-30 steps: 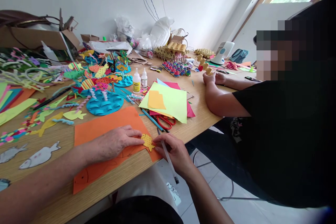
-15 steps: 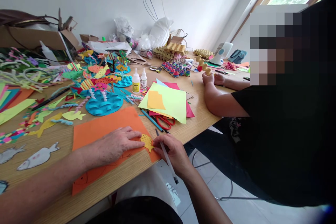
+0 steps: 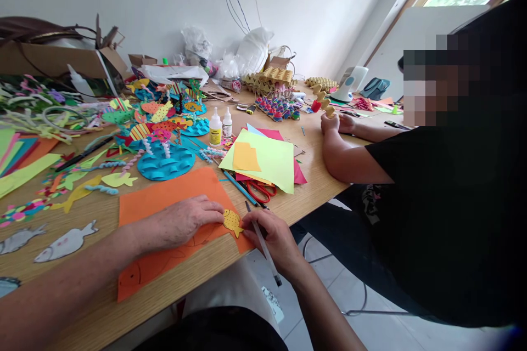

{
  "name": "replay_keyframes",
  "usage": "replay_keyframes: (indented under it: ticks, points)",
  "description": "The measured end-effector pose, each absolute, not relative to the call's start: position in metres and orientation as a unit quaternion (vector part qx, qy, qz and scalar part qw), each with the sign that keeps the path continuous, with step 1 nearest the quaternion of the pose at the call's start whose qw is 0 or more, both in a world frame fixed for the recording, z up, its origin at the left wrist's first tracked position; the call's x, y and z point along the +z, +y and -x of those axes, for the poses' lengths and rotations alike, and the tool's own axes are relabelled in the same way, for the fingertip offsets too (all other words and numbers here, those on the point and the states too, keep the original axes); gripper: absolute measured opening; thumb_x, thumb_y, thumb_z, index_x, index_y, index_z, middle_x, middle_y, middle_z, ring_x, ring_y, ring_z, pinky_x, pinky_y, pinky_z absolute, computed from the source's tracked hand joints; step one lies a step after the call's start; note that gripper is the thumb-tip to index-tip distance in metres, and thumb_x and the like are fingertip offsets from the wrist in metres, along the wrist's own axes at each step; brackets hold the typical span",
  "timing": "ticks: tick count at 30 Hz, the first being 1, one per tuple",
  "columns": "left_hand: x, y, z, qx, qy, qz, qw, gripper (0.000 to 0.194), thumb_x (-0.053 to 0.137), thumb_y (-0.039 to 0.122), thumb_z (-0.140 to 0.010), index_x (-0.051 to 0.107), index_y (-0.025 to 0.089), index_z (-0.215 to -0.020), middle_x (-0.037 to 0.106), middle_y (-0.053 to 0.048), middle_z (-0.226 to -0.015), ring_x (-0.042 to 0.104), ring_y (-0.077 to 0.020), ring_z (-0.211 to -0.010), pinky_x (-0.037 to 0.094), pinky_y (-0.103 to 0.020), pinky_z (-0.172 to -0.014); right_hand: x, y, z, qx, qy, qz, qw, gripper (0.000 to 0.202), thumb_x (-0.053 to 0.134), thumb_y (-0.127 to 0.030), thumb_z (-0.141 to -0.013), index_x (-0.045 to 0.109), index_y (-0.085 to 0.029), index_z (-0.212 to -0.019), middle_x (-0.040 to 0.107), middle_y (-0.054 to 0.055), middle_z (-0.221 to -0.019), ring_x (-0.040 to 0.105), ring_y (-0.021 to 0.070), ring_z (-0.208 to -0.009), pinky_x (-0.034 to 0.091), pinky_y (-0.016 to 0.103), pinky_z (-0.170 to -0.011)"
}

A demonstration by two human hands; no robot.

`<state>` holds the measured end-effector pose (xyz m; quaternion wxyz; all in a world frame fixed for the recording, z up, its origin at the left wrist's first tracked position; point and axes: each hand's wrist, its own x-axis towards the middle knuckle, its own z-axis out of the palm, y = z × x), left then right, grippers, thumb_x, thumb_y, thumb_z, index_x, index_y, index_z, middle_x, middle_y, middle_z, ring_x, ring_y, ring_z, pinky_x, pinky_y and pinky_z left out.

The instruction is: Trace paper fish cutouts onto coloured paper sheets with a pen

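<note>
The yellow fish point(image 3: 233, 222) lies on the orange paper point(image 3: 164, 192), seemingly being positioned; the left hand point(image 3: 185, 222), fingers slightly parted, touches it, the right hand point(image 3: 278, 241) holds the pen point(image 3: 269, 262). Next probably needs steady pressing.

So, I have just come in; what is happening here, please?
A person's left hand lies on an orange sheet, at the head end of a yellow paper fish. Their right hand, near the fish's tail, holds a pen. A fish drawing shows on the sheet. To the right, a co-worker's hands hold an egg-carton strip.
</note>
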<state>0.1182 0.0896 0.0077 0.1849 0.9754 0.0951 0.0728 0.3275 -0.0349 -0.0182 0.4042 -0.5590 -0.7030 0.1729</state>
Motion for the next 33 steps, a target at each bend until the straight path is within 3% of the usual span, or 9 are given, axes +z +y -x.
replay_keyframes:
  ticks: [33]
  points:
    - [0.007,0.09,-0.113,0.047,0.041,-0.995,0.082,0.045,0.038,0.006,-0.089,0.056,0.03,-0.123,0.057,-0.004,-0.125,0.054,-0.0217,-0.099,0.044,-0.03,-0.083,-0.015,-0.046,-0.334,0.149,-0.684,0.583,0.412,0.008,0.057,-0.014,-0.081,0.061,-0.021,-0.084,0.065,0.002,-0.078,0.059,0.0152,-0.071,0.045,0.024,-0.062]
